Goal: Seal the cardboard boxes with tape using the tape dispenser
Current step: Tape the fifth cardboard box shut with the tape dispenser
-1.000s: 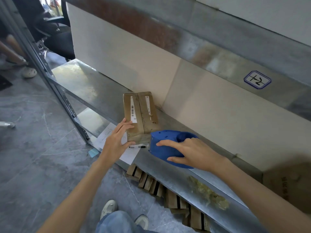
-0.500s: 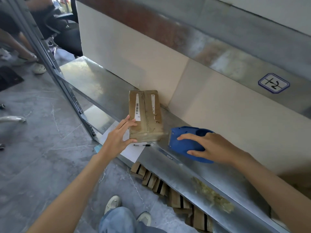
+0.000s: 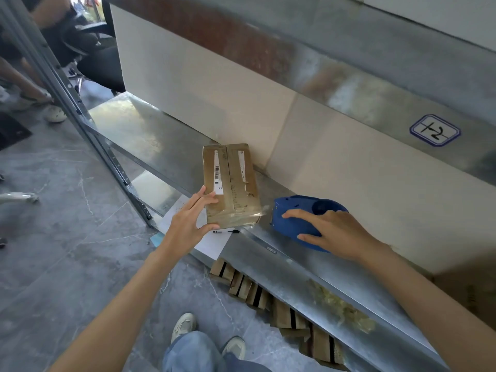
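2 bare hands work over a metal shelf [image 3: 150, 135] that has pale board panels along its back. The left hand [image 3: 185, 226] rests on the near left corner of the cardboard box [image 3: 233, 183]. Its fingers lie straight across the top and its thumb touches the near face, low down, so the hand is spread open against the box rather than clenched.

The box lies flat at the shelf's front edge, about midway along the part in view, with its far end close to the back panels. Clear tape covers its top, 2 white label strips run lengthwise, and the left strip carries a barcode. A small tab of clear tape sticks out at the near right corner.

Just to the right of the box, apart from it, sits the blue tape dispenser [image 3: 295, 210] on the shelf. The right hand [image 3: 341, 234] holds it, fingers laid over the top and thumb along the near side.

Further right, near the front edge, lies a crumpled wad of clear tape [image 3: 341, 304]. A sheet of paper [image 3: 212, 245] with a pen [image 3: 226, 231] on it shows just below the front edge. Flattened cardboard pieces [image 3: 268, 291] lie on the grey floor under the shelf. The beam above bears a label marked 12 [image 3: 434, 130].
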A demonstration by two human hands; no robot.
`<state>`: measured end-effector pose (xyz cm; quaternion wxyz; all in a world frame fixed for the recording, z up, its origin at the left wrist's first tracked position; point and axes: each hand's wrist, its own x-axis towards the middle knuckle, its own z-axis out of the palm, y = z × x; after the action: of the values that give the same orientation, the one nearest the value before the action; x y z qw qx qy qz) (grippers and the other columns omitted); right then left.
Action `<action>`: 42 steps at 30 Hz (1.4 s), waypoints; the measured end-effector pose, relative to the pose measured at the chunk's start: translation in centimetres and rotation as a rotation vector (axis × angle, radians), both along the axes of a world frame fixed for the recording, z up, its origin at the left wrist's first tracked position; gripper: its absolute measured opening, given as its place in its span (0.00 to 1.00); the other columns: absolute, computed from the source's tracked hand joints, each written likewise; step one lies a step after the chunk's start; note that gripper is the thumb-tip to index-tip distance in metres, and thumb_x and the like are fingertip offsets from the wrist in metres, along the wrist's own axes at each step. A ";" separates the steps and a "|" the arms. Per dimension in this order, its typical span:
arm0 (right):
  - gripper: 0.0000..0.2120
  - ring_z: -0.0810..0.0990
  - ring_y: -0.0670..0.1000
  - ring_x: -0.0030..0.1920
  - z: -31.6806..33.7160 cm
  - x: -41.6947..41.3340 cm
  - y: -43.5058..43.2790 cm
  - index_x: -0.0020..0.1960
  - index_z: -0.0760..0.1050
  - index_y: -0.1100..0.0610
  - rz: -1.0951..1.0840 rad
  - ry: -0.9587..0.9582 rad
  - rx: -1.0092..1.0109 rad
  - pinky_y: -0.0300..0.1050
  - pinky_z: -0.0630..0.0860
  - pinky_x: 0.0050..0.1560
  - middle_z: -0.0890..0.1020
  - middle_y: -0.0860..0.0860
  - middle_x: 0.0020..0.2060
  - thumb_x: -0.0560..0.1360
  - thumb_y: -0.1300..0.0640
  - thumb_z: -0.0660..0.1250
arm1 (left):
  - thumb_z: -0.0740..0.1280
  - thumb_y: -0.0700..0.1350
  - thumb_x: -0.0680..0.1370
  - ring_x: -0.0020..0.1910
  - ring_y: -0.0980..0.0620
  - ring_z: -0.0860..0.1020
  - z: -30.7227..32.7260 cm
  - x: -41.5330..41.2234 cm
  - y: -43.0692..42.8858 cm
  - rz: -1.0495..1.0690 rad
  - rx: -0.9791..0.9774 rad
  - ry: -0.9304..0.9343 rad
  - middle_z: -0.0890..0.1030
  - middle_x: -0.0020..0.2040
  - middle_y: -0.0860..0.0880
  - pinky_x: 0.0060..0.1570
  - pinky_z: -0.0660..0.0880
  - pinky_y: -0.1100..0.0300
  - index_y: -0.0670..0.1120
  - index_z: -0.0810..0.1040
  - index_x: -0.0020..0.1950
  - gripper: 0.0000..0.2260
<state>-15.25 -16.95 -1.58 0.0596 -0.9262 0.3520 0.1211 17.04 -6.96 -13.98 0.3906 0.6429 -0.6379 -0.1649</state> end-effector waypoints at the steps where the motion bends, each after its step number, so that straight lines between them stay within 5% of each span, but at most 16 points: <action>1: 0.23 0.75 0.50 0.34 0.0 -0.2 0.0 0.74 0.54 0.33 0.002 -0.003 0.002 0.39 0.62 0.32 0.72 0.49 0.29 0.82 0.42 0.56 | 0.78 0.48 0.70 0.77 0.61 0.59 0.0 0.0 0.0 0.001 0.002 -0.004 0.71 0.72 0.58 0.59 0.72 0.56 0.51 0.74 0.65 0.25; 12: 0.22 0.68 0.44 0.31 0.2 -0.7 0.1 0.73 0.57 0.32 -0.048 -0.079 0.081 0.45 0.73 0.41 0.69 0.46 0.27 0.82 0.43 0.59 | 0.78 0.45 0.71 0.77 0.58 0.60 0.1 0.3 0.0 -0.013 0.048 -0.028 0.71 0.74 0.53 0.62 0.74 0.43 0.52 0.74 0.66 0.26; 17: 0.22 0.68 0.45 0.31 -1.0 0.6 -0.3 0.74 0.54 0.34 -0.040 -0.020 0.003 0.39 0.61 0.31 0.69 0.47 0.28 0.82 0.43 0.57 | 0.78 0.46 0.71 0.78 0.61 0.58 0.3 0.2 0.0 -0.019 0.038 -0.023 0.70 0.74 0.56 0.61 0.73 0.52 0.51 0.74 0.66 0.25; 21: 0.24 0.70 0.49 0.27 -2.4 1.8 0.2 0.75 0.54 0.34 -0.047 0.016 -0.123 0.45 0.72 0.30 0.68 0.47 0.27 0.82 0.42 0.59 | 0.78 0.46 0.71 0.78 0.61 0.58 0.1 0.1 0.0 -0.029 0.020 -0.006 0.71 0.73 0.55 0.61 0.69 0.60 0.51 0.74 0.66 0.25; 23: 0.28 0.55 0.45 0.20 -3.0 2.7 0.8 0.72 0.64 0.39 -0.018 -0.001 -0.175 0.42 0.60 0.18 0.58 0.46 0.23 0.76 0.46 0.71 | 0.78 0.46 0.71 0.78 0.59 0.59 0.0 0.1 0.0 -0.031 0.018 -0.002 0.71 0.73 0.55 0.62 0.68 0.62 0.51 0.74 0.65 0.25; 25: 0.29 0.44 0.44 0.22 -3.2 3.4 1.1 0.65 0.77 0.45 0.008 -0.063 -0.244 0.34 0.42 0.21 0.53 0.47 0.22 0.66 0.51 0.80 | 0.78 0.46 0.71 0.78 0.59 0.59 0.0 0.1 0.0 -0.031 0.024 0.006 0.71 0.73 0.55 0.64 0.65 0.65 0.51 0.74 0.65 0.25; 30: 0.28 0.51 0.50 0.17 -4.0 3.6 1.7 0.61 0.81 0.48 -0.006 -0.090 -0.295 0.33 0.41 0.26 0.55 0.50 0.19 0.61 0.52 0.83 | 0.77 0.47 0.71 0.78 0.57 0.59 0.0 -0.1 -0.1 -0.031 0.021 0.016 0.71 0.72 0.55 0.62 0.63 0.74 0.50 0.75 0.65 0.24; 34: 0.30 0.55 0.49 0.18 -5.1 5.3 0.9 0.68 0.76 0.48 -0.089 -0.105 -0.249 0.35 0.45 0.22 0.58 0.50 0.20 0.68 0.52 0.80 | 0.78 0.48 0.70 0.78 0.57 0.60 0.1 -0.1 -0.1 -0.021 0.027 -0.005 0.72 0.73 0.54 0.62 0.66 0.67 0.50 0.75 0.65 0.25; 38: 0.27 0.70 0.51 0.27 -5.8 5.9 -0.4 0.79 0.55 0.42 -0.246 -0.106 -0.098 0.45 0.63 0.26 0.70 0.52 0.28 0.82 0.47 0.60 | 0.78 0.47 0.70 0.78 0.55 0.61 0.3 -0.3 0.0 -0.017 0.020 -0.029 0.73 0.72 0.53 0.62 0.68 0.63 0.50 0.75 0.65 0.25; 42: 0.26 0.71 0.50 0.26 -6.3 5.1 -1.7 0.75 0.60 0.41 -0.412 -0.332 0.010 0.48 0.69 0.28 0.72 0.52 0.26 0.80 0.44 0.64 | 0.79 0.45 0.70 0.77 0.54 0.62 0.4 -0.5 0.1 0.003 0.011 -0.016 0.74 0.72 0.53 0.62 0.69 0.62 0.50 0.75 0.65 0.26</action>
<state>-10.15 -18.66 -7.88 0.1446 -0.8420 0.5177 -0.0457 16.49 -6.83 -13.57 0.3822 0.6473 -0.6392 -0.1625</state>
